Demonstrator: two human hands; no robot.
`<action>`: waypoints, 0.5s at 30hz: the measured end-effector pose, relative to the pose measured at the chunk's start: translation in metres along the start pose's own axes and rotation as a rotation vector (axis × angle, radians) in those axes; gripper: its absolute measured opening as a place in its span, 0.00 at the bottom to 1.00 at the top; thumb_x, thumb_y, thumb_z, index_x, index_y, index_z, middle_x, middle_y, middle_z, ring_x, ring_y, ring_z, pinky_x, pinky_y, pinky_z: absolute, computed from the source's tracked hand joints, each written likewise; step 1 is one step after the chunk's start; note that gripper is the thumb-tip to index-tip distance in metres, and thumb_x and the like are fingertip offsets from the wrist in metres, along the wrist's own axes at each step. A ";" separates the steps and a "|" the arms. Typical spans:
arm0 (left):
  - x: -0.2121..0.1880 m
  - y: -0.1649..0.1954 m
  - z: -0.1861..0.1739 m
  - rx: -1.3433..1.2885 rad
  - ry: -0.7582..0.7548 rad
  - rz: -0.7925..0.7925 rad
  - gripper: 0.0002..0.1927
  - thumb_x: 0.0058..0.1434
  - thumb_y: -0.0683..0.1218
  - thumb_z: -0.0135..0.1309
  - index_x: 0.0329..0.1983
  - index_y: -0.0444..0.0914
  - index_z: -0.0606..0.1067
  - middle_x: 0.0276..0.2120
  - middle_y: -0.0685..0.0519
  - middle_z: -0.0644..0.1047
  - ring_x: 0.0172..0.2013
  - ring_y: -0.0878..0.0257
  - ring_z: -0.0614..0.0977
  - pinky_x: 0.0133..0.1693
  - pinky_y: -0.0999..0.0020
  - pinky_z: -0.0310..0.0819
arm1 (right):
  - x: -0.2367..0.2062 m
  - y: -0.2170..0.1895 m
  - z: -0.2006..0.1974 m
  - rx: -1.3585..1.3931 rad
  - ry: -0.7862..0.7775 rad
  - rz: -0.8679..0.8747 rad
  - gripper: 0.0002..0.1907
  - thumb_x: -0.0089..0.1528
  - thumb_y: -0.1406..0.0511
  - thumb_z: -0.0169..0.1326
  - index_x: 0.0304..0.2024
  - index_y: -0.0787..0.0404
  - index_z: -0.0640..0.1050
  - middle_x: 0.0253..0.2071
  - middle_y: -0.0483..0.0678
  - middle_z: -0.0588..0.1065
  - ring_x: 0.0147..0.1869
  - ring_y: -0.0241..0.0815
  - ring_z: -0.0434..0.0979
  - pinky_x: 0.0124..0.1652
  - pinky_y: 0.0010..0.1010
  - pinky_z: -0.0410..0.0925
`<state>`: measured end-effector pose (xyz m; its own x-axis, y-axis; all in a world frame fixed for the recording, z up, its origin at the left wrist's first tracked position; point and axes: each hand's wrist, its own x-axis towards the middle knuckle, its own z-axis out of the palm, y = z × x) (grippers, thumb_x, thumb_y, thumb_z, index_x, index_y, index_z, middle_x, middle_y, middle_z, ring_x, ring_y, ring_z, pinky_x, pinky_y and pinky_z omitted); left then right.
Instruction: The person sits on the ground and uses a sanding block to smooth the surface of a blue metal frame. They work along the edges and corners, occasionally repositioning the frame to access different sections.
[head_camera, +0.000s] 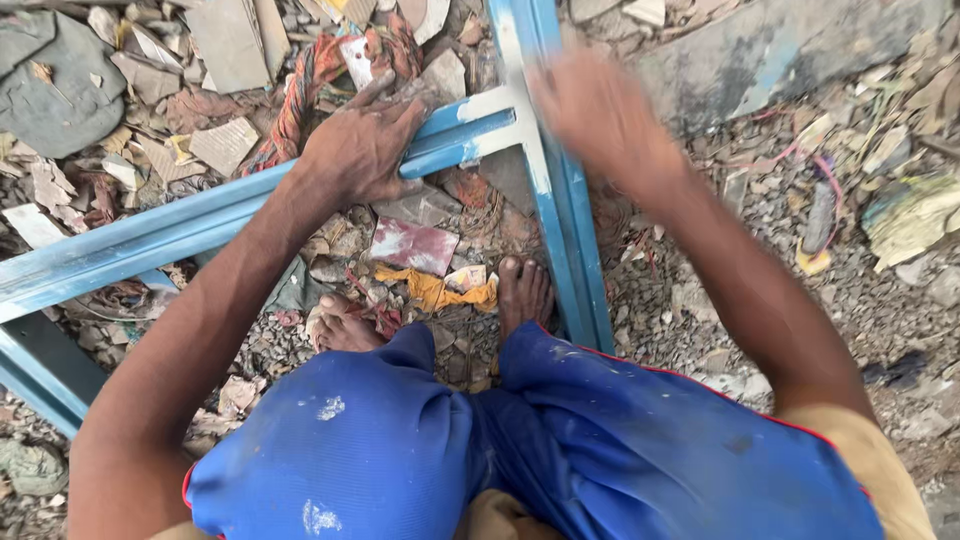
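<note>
A blue painted metal frame (180, 225) lies on rubble, its cross bar running from the left toward an upright bar (560, 200) at the centre. My left hand (362, 140) rests flat on the cross bar near the joint, fingers spread and pressing down. My right hand (600, 110) is blurred with motion just right of the upright bar, close to its upper part; whether it holds anything cannot be made out. My bare feet (525, 290) stand inside the frame, below the joint, and my blue shorts (520, 440) fill the bottom of the view.
Rubble covers the ground: broken tile pieces, cardboard scraps, a twisted orange cloth (300, 95), a yellow rag (430, 290), gravel on the right. A grey slab (60, 80) lies at the top left. Another blue bar (40, 375) angles off at the lower left.
</note>
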<state>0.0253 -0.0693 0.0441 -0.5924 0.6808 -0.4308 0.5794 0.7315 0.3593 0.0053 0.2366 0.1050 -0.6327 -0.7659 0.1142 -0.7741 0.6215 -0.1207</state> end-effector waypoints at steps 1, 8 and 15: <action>-0.001 0.000 0.000 0.004 -0.018 0.015 0.52 0.53 0.70 0.60 0.67 0.30 0.58 0.51 0.35 0.78 0.55 0.46 0.79 0.73 0.58 0.41 | -0.039 -0.032 -0.012 0.046 -0.079 0.015 0.17 0.73 0.67 0.47 0.57 0.77 0.73 0.33 0.54 0.70 0.33 0.45 0.72 0.27 0.33 0.69; -0.005 0.000 -0.009 -0.023 0.027 0.056 0.53 0.57 0.71 0.58 0.70 0.29 0.57 0.57 0.33 0.74 0.63 0.46 0.74 0.76 0.54 0.45 | -0.267 -0.177 0.012 0.244 -0.302 0.352 0.30 0.60 0.57 0.54 0.61 0.66 0.72 0.52 0.56 0.75 0.50 0.54 0.76 0.48 0.43 0.69; -0.027 -0.063 0.031 -0.497 0.589 -0.046 0.62 0.63 0.71 0.57 0.77 0.25 0.42 0.75 0.29 0.49 0.74 0.42 0.54 0.74 0.53 0.46 | -0.247 -0.175 0.034 0.344 0.121 0.495 0.24 0.58 0.65 0.56 0.57 0.66 0.77 0.51 0.56 0.76 0.52 0.57 0.78 0.50 0.46 0.72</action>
<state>0.0222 -0.1352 0.0078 -0.8908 0.4544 0.0069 0.3095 0.5954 0.7414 0.2976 0.3117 0.0641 -0.9290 -0.3632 0.0714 -0.3488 0.7946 -0.4970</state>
